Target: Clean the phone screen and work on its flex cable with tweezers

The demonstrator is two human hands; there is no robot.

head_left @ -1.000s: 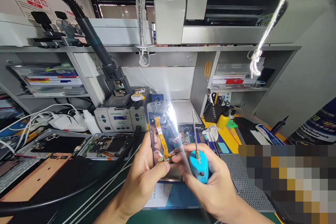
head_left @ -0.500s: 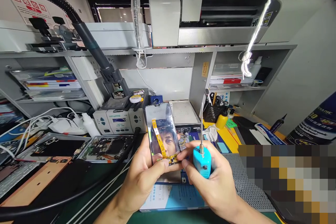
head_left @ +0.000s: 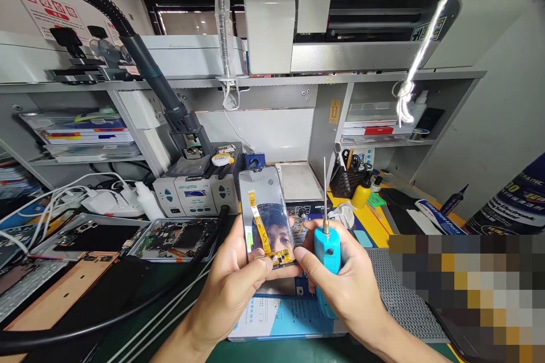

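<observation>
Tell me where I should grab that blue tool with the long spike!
Probably best by its chunky blue handle, coming from the right side, since the thin metal spike sticks up from the handle's top. The right hand holds the handle from that side.

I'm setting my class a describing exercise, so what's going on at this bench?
The person's left hand holds a glossy phone screen with a yellow ribbon cable along it. The right hand grips a blue-handled tool beside it, its thin metal shaft pointing up. An opened electronic device lies to the left.
</observation>
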